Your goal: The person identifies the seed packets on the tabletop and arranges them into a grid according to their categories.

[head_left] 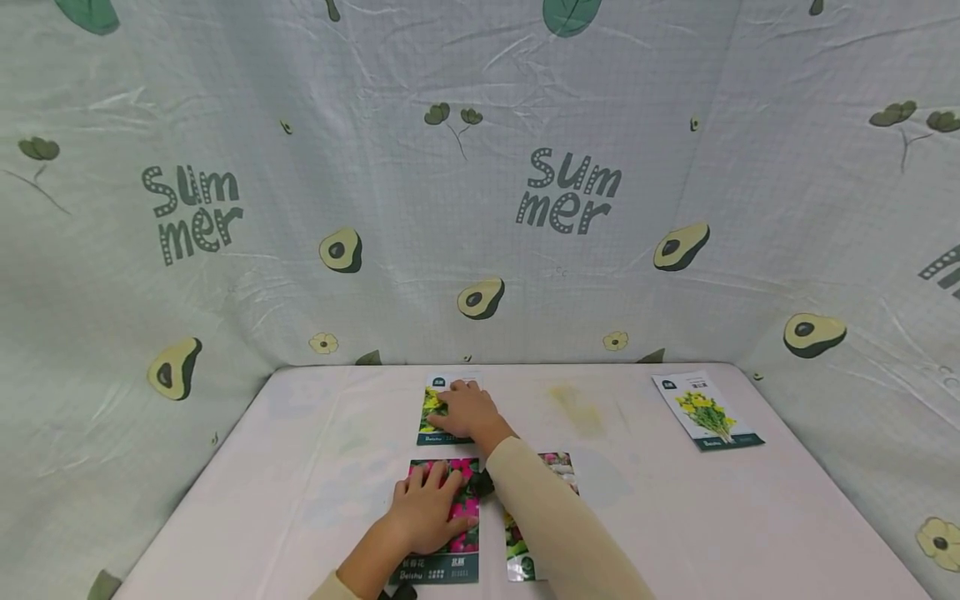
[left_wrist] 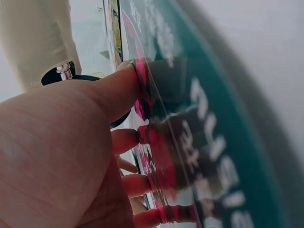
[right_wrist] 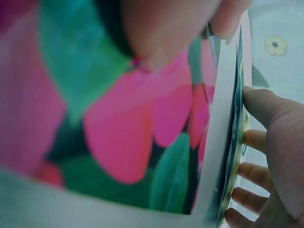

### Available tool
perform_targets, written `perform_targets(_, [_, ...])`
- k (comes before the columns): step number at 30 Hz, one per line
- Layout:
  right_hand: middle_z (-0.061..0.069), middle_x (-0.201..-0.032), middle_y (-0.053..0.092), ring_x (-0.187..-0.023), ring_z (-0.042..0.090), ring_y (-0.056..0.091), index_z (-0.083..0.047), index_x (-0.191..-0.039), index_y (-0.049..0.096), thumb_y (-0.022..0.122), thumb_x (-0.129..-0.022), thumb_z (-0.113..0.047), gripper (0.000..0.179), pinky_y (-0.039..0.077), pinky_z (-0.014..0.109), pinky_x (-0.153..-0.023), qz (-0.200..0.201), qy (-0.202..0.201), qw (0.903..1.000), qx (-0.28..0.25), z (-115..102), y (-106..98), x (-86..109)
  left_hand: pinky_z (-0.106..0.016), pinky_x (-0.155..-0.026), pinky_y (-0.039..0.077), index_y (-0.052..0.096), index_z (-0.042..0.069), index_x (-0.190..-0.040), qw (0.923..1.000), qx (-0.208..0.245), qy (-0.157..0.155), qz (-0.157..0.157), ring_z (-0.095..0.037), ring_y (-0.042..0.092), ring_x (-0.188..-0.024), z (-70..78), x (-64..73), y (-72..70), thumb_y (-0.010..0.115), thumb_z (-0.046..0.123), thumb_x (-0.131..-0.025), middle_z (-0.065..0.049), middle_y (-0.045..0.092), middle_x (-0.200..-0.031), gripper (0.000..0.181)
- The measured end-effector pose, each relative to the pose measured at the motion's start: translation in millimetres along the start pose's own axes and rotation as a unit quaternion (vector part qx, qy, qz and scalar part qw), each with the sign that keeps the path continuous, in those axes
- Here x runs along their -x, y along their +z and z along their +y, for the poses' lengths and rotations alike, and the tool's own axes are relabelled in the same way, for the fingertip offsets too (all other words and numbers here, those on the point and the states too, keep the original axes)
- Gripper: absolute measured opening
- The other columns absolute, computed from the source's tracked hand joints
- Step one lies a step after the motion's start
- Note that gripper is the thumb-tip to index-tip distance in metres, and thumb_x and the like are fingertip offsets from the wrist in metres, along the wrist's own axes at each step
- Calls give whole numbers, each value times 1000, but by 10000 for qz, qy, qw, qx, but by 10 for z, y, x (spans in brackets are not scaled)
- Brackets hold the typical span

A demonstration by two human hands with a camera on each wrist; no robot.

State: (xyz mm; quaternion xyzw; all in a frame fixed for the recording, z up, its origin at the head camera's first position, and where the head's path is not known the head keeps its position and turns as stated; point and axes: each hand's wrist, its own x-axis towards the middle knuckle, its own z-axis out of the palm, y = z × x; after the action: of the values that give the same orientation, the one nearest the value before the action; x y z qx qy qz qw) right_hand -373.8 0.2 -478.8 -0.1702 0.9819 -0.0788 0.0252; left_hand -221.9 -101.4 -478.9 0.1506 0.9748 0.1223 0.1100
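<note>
My left hand [head_left: 423, 510] rests with fingers spread on a seed packet with pink flowers [head_left: 450, 568] near the front of the table. In the left wrist view its thumb and fingertips [left_wrist: 124, 141] touch the glossy packet face. Further back, my right hand [head_left: 467, 410] lies over a seed packet with yellow flowers [head_left: 432, 400], hiding its right part. The right wrist view shows the fingertips [right_wrist: 255, 140] against that packet. Under my right forearm lies another packet with a mixed flower picture [head_left: 517, 546], its middle covered by the sleeve.
A white packet with a bunch of yellow flowers [head_left: 705, 412] lies at the table's back right. The pale table [head_left: 322, 500] has a yellowish stain [head_left: 577, 408]. A printed cloth [head_left: 405, 192] hangs behind and at both sides.
</note>
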Motion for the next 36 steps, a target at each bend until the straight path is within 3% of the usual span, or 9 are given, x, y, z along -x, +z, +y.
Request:
perform_targets(13, [4,-155,49,-139,28,47,-29,-149,54,55,-99,-61,60,40,48,-116,53,-85,9999,-6,17,-28,-2,-71,-108,31,52,17,-143,10000,21,2,-14,-49,37,-139,-6,6,-3,67,62,-91,-16,41,-152,70])
perform_targets(23, [6,-153,51,-140,30,48,-24,-146,58,54,-103,-56,54,41,48,-116,491,-325,9963,-626,303,-106,6,-70,-108,32,55,24,-141,9999,9,-87,-59,-47,37,-136,-7,-29,2,68,61,-90,-15,42,-151,65])
perform_targets(32, [12,-147,55,-140,33,49,-15,-137,66,58,-104,-45,45,41,50,-116,1176,-483,9746,-1845,660,-307,251,-69,-109,30,57,29,-141,9998,141,-158,11,-46,36,-136,-22,-44,52,68,64,-88,-13,42,-151,64])
perform_targets(36, [12,-144,57,-136,32,53,-14,-133,68,58,-104,-43,42,44,50,-113,1487,-465,9643,-2140,830,-391,357,-69,-111,29,57,30,-142,9998,154,-153,51,-46,35,-137,-25,-47,72,66,65,-89,-14,42,-152,65])
